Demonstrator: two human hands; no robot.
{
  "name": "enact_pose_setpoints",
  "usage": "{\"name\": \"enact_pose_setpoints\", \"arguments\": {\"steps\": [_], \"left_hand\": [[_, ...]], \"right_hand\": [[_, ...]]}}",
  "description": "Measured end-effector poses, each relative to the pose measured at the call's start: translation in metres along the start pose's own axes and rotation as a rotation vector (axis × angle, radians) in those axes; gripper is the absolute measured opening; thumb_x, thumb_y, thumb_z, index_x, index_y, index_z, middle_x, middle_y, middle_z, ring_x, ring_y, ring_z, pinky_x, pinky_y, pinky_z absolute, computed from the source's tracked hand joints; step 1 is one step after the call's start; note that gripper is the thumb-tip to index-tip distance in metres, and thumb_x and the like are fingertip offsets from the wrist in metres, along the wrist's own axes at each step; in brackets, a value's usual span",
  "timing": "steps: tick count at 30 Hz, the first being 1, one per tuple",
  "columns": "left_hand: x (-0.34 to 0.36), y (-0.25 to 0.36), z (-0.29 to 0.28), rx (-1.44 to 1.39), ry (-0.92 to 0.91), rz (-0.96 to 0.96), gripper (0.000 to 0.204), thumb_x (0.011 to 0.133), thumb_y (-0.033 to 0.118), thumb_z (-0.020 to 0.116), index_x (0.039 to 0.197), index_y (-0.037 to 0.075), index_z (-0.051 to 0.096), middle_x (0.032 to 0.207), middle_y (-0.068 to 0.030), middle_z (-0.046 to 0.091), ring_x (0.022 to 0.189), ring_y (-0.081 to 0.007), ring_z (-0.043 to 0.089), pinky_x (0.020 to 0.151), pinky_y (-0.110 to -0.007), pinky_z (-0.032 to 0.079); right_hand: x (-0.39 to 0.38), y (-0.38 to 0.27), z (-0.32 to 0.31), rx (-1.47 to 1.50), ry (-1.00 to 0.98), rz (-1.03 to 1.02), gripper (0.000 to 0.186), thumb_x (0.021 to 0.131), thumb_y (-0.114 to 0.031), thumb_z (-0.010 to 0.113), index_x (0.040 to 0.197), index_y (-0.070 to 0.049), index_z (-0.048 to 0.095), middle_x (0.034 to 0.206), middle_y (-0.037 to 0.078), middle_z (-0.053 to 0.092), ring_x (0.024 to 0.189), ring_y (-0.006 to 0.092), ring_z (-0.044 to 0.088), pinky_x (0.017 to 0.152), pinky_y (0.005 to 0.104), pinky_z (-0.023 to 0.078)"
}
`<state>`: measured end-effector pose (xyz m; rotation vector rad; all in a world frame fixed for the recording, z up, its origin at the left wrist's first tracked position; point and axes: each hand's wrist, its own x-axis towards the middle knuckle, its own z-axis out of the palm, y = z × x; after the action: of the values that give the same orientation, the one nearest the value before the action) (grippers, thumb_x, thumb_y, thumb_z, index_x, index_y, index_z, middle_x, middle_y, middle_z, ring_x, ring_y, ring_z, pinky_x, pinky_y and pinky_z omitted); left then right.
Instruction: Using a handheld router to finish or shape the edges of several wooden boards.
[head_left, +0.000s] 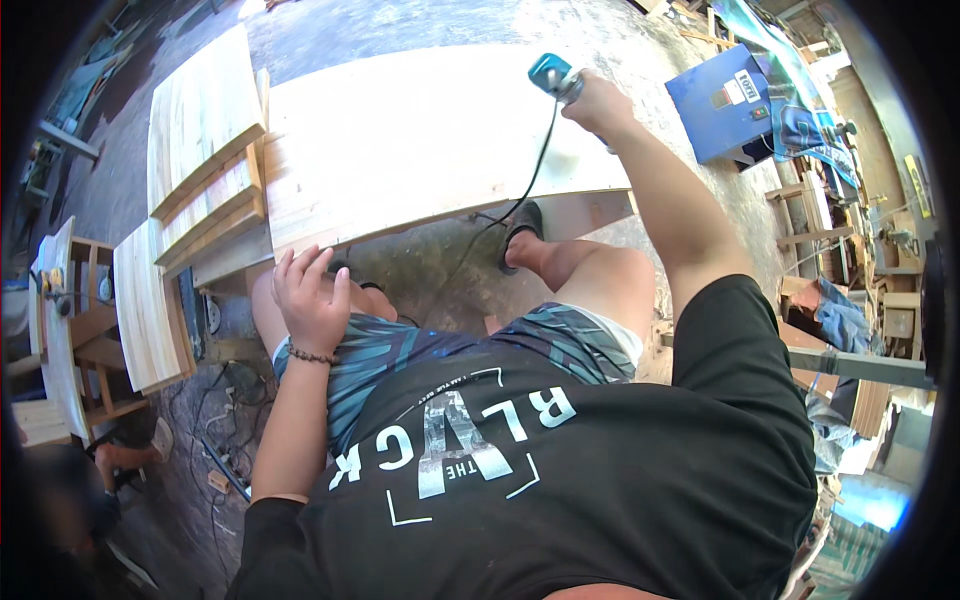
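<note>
A wide pale wooden board (400,150) lies flat in front of me, washed out by bright light. Over its far right part my right hand (602,104) is closed around a teal corded power tool (549,74); glare hides whether the tool touches the wood. Its black cord (540,160) runs down across the board and over the near edge. My left hand (312,300) holds nothing, fingers stretched out and a little apart, by the board's near left edge above my thigh. A beaded bracelet circles that wrist.
Pale wooden panels (205,110) are stacked at the left, with another panel (150,305) lower down. A blue box-shaped machine (718,103) stands beyond the board on the right. Cables lie on the floor at lower left, near another person's leg (135,455). Timber and clutter line the right side.
</note>
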<state>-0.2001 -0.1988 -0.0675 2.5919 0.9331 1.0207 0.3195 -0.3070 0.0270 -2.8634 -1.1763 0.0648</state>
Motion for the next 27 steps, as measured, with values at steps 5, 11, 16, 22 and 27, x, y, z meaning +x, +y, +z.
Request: {"name": "enact_pose_setpoints", "arguments": {"steps": [5,11,16,22,27], "left_hand": [[0.006,-0.004,0.007,0.015,0.015,0.014,0.034,0.083,0.020,0.080,0.116,0.012,0.077,0.131,-0.0083,0.069,0.138,-0.0382,0.050,0.117,-0.054,0.035],[0.011,-0.005,0.009,0.063,0.000,-0.043,0.041,0.087,0.022,0.078,0.126,0.013,0.073,0.141,-0.0124,0.064,0.140,-0.0407,0.048,0.117,-0.053,0.035],[0.008,-0.012,0.015,0.054,-0.005,-0.099,0.043,0.086,0.024,0.078,0.127,0.013,0.073,0.143,-0.0126,0.061,0.142,-0.0419,0.045,0.119,-0.055,0.033],[0.005,-0.017,0.019,0.046,-0.013,-0.125,0.042,0.087,0.025,0.078,0.127,0.014,0.073,0.143,-0.0126,0.061,0.143,-0.0416,0.045,0.119,-0.055,0.034],[0.008,-0.018,0.026,0.051,-0.021,-0.152,0.040,0.087,0.025,0.079,0.125,0.014,0.074,0.142,-0.0130,0.062,0.142,-0.0414,0.046,0.118,-0.055,0.035]], "right_hand": [[-0.001,-0.008,0.037,-0.264,0.094,-0.041,0.046,0.083,-0.013,0.069,0.129,-0.010,0.063,0.120,0.017,0.071,0.111,0.0391,0.070,0.096,0.0525,0.054],[0.002,0.002,0.076,-0.348,0.242,-0.149,0.041,0.091,-0.010,0.062,0.132,-0.017,0.062,0.119,0.011,0.069,0.115,0.0328,0.066,0.099,0.0486,0.048],[0.002,0.003,0.092,-0.373,0.257,-0.213,0.043,0.095,-0.012,0.059,0.137,-0.022,0.061,0.122,0.009,0.066,0.116,0.0305,0.063,0.101,0.0476,0.045],[-0.014,-0.004,0.079,-0.203,0.125,-0.207,0.062,0.090,-0.018,0.062,0.151,-0.018,0.051,0.136,0.016,0.063,0.136,0.0368,0.053,0.116,0.0557,0.037],[-0.005,-0.018,0.045,-0.149,-0.077,-0.192,0.077,0.076,-0.025,0.073,0.150,-0.018,0.054,0.135,0.017,0.066,0.137,0.0372,0.051,0.113,0.0567,0.038]]}}
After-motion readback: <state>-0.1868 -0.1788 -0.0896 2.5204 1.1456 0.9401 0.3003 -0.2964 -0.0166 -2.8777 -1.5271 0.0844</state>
